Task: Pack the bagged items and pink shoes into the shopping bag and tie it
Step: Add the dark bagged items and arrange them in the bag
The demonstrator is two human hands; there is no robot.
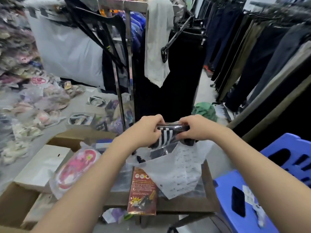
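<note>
Clear plastic crackles between both hands: a bagged item going into the shopping bag.

The left hand and right hand are each closed on one end of the bagged item, a dark, white-striped garment in a clear sleeve, its long axis running hand to hand. Directly below the grip, the white shopping bag gapes open on the table, so the coming move looks like a straight push down. Out to the left of the grip, nearer the left hand, the pink shoes lie in their own wrapper, not yet packed. A red packet lies nearest the person.
</note>
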